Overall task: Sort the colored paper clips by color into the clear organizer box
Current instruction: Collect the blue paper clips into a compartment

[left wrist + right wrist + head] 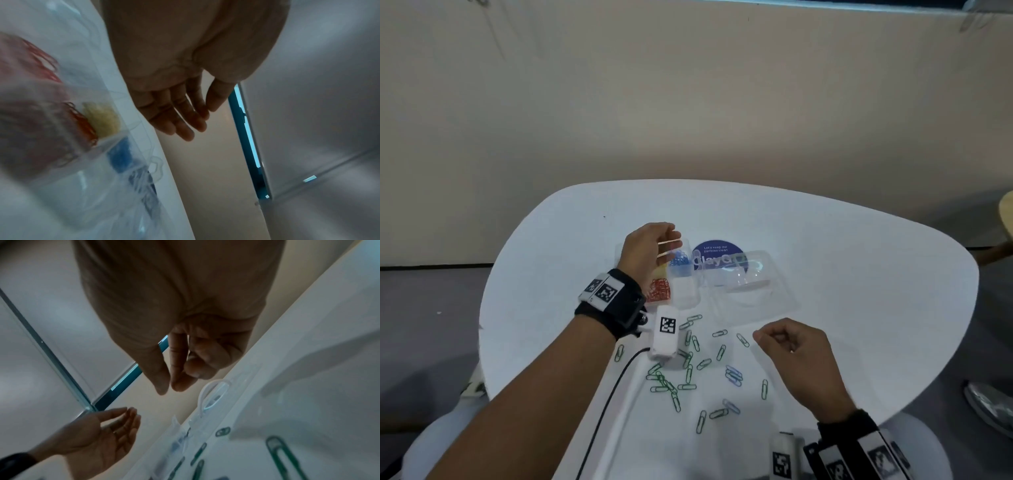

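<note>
White and rounded, the counter (825,240) sits against a plain beige wall (688,102), and both of my hands work above it. My left hand (650,251) hovers with fingers straight and relaxed, holding nothing, over the far left part of the clear organizer box (690,294). My right hand (799,356) hangs over the near right side of the counter, fingers curled, thumb and forefinger tips close together; I cannot tell whether anything sits between them.

Under and beside the left hand, the box's compartments hold sorted colours: red clips (659,291) in the near left cell, blue clips (680,263) in the cell behind and to the right, and a patch of yellow clips (102,121) next to the red, plain only from the left wrist view. The cell just right of the red looks white and I cannot tell what it holds. The box's clear lid (750,284) lies open to the right, over a round blue sticker (717,248).

Nearer to me, loose green clips (688,370) lie scattered between the hands, with a few pale blue clips (734,375) among them.
</note>
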### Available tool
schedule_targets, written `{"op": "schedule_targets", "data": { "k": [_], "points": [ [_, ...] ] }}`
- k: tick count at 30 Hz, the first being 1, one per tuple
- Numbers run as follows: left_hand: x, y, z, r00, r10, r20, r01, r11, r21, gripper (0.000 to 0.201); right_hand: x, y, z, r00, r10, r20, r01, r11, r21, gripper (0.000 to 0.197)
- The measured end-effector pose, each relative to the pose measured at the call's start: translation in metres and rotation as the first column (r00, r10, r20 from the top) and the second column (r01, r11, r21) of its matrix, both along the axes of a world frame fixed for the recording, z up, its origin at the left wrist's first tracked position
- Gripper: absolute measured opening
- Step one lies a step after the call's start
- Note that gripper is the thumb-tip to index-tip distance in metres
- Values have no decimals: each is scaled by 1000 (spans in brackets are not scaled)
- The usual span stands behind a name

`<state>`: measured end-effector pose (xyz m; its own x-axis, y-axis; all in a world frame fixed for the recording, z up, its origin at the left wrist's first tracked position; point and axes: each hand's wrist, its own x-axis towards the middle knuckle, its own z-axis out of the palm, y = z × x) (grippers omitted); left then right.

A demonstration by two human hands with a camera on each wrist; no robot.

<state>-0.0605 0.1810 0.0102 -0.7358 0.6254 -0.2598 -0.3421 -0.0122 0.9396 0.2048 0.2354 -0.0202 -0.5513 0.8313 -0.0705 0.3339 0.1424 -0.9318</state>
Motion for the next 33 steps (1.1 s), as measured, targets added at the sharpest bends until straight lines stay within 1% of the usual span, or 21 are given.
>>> {"op": "schedule_targets", "data": {
  "k": [3,5,7,9,12,14,15,18,21,24,26,28,30,32,33],
  "points": [
    [26,-34,-6,984,-155,-89,144,983,-115,17,-3,-3,-12,985,82,152,-83,997,-3,10],
    [48,-56,-16,958,-260,-122,232,951,-204,14,-6,-9,-20,944,157,291,-171,985,24,8],
    [70,-73,-28,938,-321,-131,282,926,-251,8,-9,-15,-25,891,195,411,-237,970,54,7],
    [88,-85,-38,927,-348,-142,298,911,-286,4,-12,-17,-25,864,215,455,-282,956,86,6],
    [104,-90,-51,900,-399,-176,327,885,-332,1,-19,-13,-22,844,211,493,-305,945,117,6],
    [109,-88,-56,847,-486,-216,381,837,-392,3,-25,-9,-22,799,217,561,-321,943,93,3],
    [112,-86,-56,805,-545,-234,415,800,-433,4,-27,-9,-22,777,220,590,-331,940,85,6],
    [121,-84,-55,652,-712,-258,491,657,-573,11,-31,-7,-23,733,229,640,-358,930,77,12],
    [130,-83,-56,537,-801,-263,493,552,-673,18,-32,-5,-23,715,244,655,-374,925,62,15],
    [136,-82,-56,437,-848,-300,429,489,-760,21,-35,-6,-22,711,243,659,-388,918,80,18],
    [140,-81,-55,394,-854,-340,362,484,-796,20,-35,-6,-21,715,251,652,-393,916,80,16],
    [142,-80,-54,381,-851,-362,319,489,-812,16,-34,-4,-20,736,246,631,-378,922,81,14],
    [143,-78,-54,379,-845,-378,293,497,-817,17,-29,-1,-17,790,200,579,-317,942,106,12],
    [144,-77,-54,373,-823,-428,232,529,-816,25,-22,-2,-14,844,162,511,-257,959,119,9],
    [145,-77,-55,366,-812,-455,186,543,-819,30,-18,-3,-13,860,168,482,-250,962,111,9]
  ]
}}
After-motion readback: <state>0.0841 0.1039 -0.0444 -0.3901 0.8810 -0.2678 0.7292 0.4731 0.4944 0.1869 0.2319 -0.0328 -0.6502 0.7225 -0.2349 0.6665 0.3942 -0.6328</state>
